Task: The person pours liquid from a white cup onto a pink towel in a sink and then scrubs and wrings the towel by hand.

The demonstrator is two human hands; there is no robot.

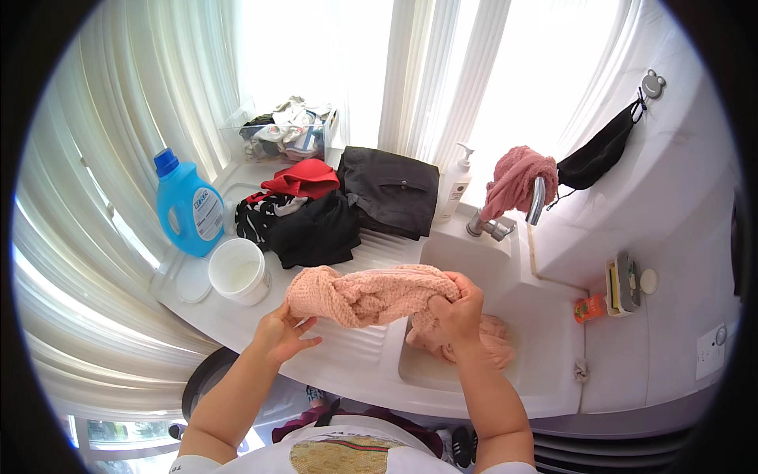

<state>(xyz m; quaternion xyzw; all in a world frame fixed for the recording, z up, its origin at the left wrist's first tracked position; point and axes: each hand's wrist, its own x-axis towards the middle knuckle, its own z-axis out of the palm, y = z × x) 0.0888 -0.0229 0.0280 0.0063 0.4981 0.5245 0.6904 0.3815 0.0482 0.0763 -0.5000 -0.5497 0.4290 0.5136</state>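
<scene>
A peach-pink, nubbly cloth point(371, 295) is stretched in a loose, bunched roll between my hands, above the ribbed drainboard and the sink's near-left side. My right hand point(462, 310) is closed round its right end. My left hand point(278, 335) holds up the left end, its fingers partly behind the fabric and its thumb standing apart. Below my right hand, more pink fabric point(493, 340) lies in the sink point(545, 355), in cloudy water. Whether it is part of the same piece, I cannot tell.
A white tub point(238, 272), its lid point(193, 280) and a blue detergent bottle point(189, 207) stand left. Behind are dark clothes point(316, 229), a red garment point(304, 179), folded grey fabric point(391, 189), a clear bin point(272, 150) and a pump bottle point(455, 186). A pink towel point(517, 182) drapes the faucet point(535, 201).
</scene>
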